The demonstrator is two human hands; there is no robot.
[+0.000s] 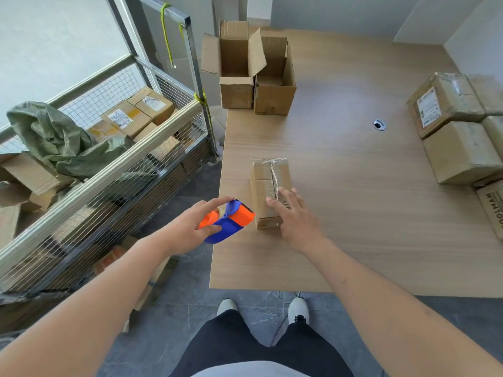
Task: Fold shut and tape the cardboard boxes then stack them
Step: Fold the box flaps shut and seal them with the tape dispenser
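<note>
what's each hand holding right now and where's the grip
Left hand grips the tape dispenser around its blue body. Right hand holds nothing, resting flat on the taped box.

Left of the grip stands a wire cage (114,170) crammed with parcels (130,115), a green sack (54,137) slumped on top. Yellow cord (166,31) hangs from its frame. Far beyond, a grommet (379,124) sits in the table (353,213). Below, white shoes (298,310) on grey tiles (174,330).
</note>
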